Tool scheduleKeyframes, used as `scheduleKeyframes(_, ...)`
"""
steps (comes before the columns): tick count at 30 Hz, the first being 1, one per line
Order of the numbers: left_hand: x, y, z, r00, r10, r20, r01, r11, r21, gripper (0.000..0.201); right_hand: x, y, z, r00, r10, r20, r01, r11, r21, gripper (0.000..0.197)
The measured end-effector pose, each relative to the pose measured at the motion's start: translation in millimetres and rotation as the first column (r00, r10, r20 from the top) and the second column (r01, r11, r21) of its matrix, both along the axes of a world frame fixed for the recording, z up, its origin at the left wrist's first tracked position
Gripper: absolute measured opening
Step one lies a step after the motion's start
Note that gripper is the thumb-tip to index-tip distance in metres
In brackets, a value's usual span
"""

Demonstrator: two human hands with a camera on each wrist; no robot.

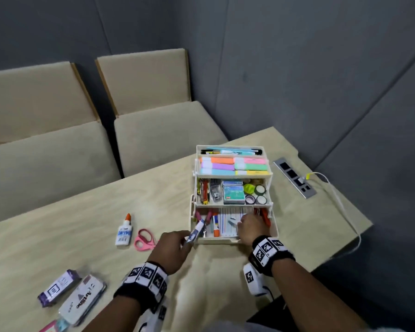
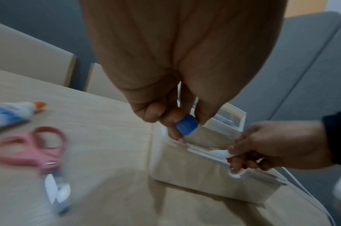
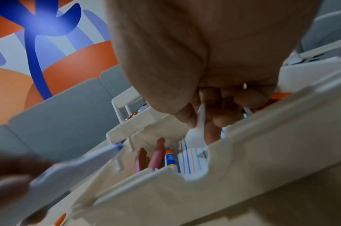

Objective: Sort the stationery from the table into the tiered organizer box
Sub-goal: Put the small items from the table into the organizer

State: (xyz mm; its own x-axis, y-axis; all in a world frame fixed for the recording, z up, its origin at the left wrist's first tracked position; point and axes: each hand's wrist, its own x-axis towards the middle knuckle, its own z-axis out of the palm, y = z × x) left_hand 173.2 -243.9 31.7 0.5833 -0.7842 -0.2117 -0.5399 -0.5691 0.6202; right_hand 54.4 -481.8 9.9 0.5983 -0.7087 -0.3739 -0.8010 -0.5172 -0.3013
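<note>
The cream tiered organizer box [image 1: 235, 240] stands open on the table, its upper tiers filled with pens, highlighters, tape rolls and card packs. My left hand [image 1: 187, 237] grips a blue-and-white tube-like item [image 1: 197, 230] at the bottom tier's front left corner. The left wrist view shows its blue end [image 2: 187, 125] pinched between my fingers [image 2: 166, 113]. My right hand [image 1: 249, 225] reaches into the bottom tier and pinches a small white item [image 3: 200, 120] there. A glue stick [image 3: 170, 159] and striped sheets [image 3: 189, 159] lie in that tier.
On the table left of the box lie a white glue bottle [image 1: 124, 231] and pink scissors [image 1: 144, 239]. A purple box [image 1: 59, 287] and a white marker pack [image 1: 82, 298] sit near left. A socket strip [image 1: 295, 177] with a white cable [image 1: 340, 200] is right. Two beige chairs [image 1: 153, 116] stand behind.
</note>
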Motion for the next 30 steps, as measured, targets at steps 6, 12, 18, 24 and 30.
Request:
scheduleKeyframes(6, -26.5, -100.5, 0.6, 0.997, -0.015, 0.08, 0.008, 0.996, 0.085, 0.034, 7.9, -9.2, -4.3, 0.995, 0.091, 0.035, -0.092, 0.996, 0.01, 0.018)
scheduleKeyframes(12, -40.2, -148.4, -15.5, 0.969, -0.052, 0.243, -0.039, 0.934, 0.356, 0.024, -0.9, -8.8, -3.7, 0.986, 0.137, 0.098, -0.147, 0.983, 0.108, 0.007)
scheduleKeyframes(18, -43.4, -165.5, -19.9, 0.967, 0.034, 0.251, -0.129, 0.918, 0.375, 0.023, 0.2, -20.5, 5.0, 0.987, 0.152, 0.061, -0.162, 0.957, 0.24, 0.01)
scheduleKeyframes(24, -43.7, -163.1, -25.2, 0.952, -0.015, 0.307, -0.117, 0.906, 0.407, 0.021, -1.0, -25.0, 1.6, 0.976, 0.202, 0.086, -0.217, 0.944, 0.249, 0.016)
scheduleKeyframes(30, -37.1, -93.1, -22.1, 0.957, 0.161, 0.239, -0.187, 0.978, 0.091, 0.017, 1.0, -9.5, -10.6, 0.872, 0.311, 0.379, -0.368, 0.926, 0.086, 0.021)
